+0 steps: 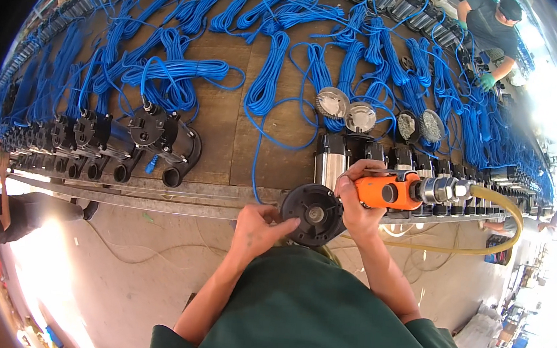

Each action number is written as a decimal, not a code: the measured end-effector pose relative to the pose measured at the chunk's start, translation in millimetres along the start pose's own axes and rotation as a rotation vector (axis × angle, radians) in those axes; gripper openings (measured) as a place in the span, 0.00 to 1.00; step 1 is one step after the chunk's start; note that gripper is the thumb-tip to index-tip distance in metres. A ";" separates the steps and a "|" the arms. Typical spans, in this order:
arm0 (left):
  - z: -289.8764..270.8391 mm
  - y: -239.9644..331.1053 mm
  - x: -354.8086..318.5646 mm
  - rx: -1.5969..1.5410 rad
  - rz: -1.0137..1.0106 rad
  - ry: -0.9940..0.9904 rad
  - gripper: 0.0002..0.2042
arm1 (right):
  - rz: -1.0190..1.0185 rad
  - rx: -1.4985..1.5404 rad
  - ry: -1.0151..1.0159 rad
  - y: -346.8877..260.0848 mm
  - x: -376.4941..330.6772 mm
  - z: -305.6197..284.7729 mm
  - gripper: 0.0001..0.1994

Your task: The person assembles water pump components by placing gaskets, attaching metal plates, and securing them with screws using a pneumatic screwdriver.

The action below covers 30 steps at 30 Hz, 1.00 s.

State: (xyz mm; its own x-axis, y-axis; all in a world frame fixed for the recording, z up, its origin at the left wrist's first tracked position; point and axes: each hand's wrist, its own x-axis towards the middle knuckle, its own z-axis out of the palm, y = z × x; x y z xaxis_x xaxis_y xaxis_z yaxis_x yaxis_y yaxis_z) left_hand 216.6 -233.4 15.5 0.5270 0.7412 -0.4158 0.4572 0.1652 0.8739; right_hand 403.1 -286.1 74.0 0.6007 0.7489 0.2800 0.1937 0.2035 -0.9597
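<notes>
At the bench's near edge is a round black pump part [297,201] with a metal centre, its face turned up toward me. My left hand [256,233] grips its left rim, thumb on top; the other fingers are partly hidden. My right hand [360,212] is closed round an orange air tool [377,191], beside and just above the part's right rim. The tool's working end is hidden by the hand. From its silver coupling [441,190] a yellowish air hose [515,227] loops right and back. A steel-bodied pump [330,162] stands just behind.
Black and steel pumps [161,137] line the bench edge on both sides. Bundled blue cables [268,72] cover much of the wooden bench top [219,128]. Metal dishes [361,117], some holding small parts, sit behind the pumps. A co-worker [493,30] with green gloves stands across the bench.
</notes>
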 end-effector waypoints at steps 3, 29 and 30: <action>1.2 0.1 -2.2 -0.054 0.016 0.024 0.20 | -0.019 -0.013 -0.040 3.9 -0.1 -3.2 0.10; -2.2 39.1 -69.0 -1.048 -0.023 -0.068 0.21 | -0.002 0.629 -0.156 -61.5 -29.9 33.1 0.14; -1.8 39.1 -69.5 -1.040 -0.020 -0.073 0.20 | -0.005 0.635 -0.161 -61.2 -30.1 32.9 0.14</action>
State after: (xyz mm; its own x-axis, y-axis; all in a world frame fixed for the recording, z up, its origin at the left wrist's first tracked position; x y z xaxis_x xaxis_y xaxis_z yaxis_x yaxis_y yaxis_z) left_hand 196.6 -277.3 79.0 0.5841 0.6964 -0.4169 -0.3583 0.6821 0.6375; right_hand 347.7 -300.3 123.6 0.4681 0.8219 0.3247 -0.3289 0.5031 -0.7992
